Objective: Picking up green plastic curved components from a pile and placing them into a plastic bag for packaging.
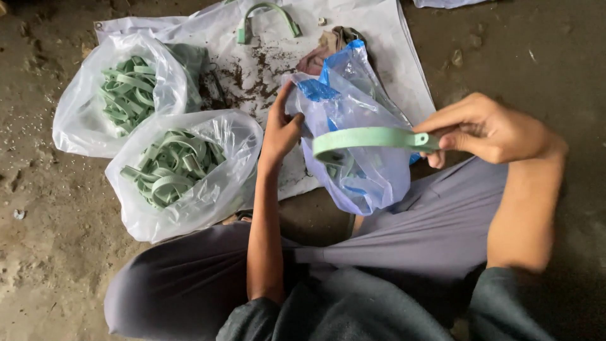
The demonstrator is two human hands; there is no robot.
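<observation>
Head view, looking down at a seated person's lap and a dirt floor. Right hand (486, 129): fingers closed in a pinch on one end of a pale green curved plastic strap (369, 139), which runs leftward from the hand across the front of a clear plastic bag with blue patches (360, 145). Left hand (281, 129): thumb and fingers closed on the left edge of that bag, holding it up.

Handling note, as a judgement: the strap goes cleanly if the bag mouth is kept spread and the strap kept level by a firm grip near its pierced end.

Left of the blue-patched bag: a near clear plastic bag (208, 189) filled with the same green straps; beyond it, a second clear bag of green straps (76, 120). Behind the blue-patched bag: a white sheet (379, 38) scattered with dark crumbs, a single green U-shaped strap (268, 16) at its far end, and a crumpled brownish cloth (325, 50).

Not determinable: the blue-patched bag's contents, seen only dimly through the film; its mouth; the strap's far tip, which blends into the bag.
</observation>
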